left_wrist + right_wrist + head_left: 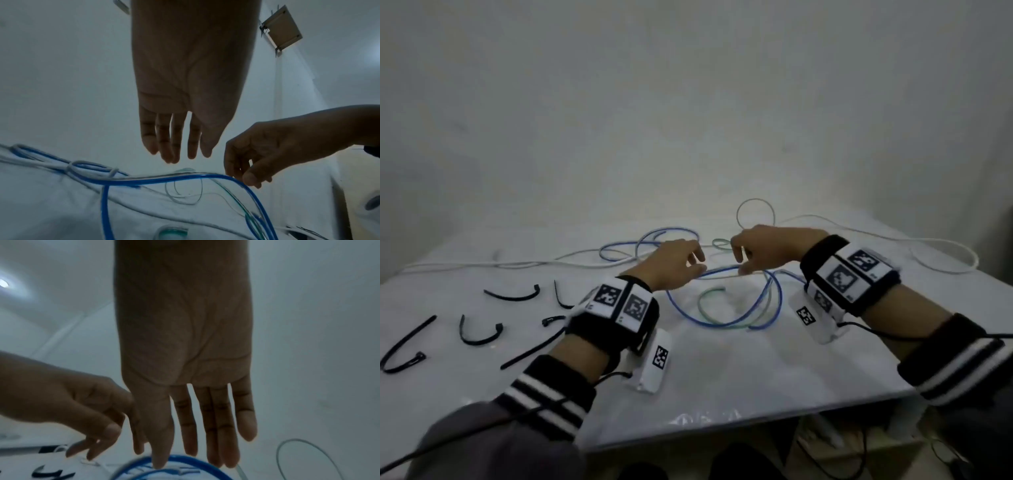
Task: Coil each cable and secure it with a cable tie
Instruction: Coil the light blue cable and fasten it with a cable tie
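A: Head view: what lies around the hands?
B: Black cable ties scattered at the left of the white worktop, a white cable trailing along the far edge, a grey wall behind.
A: And the blue cable?
B: Looped mid-worktop, tangled with a green cable. The right hand pinches it, fingers curled; the left hand hovers just beside, fingers loosely apart, gripping nothing.
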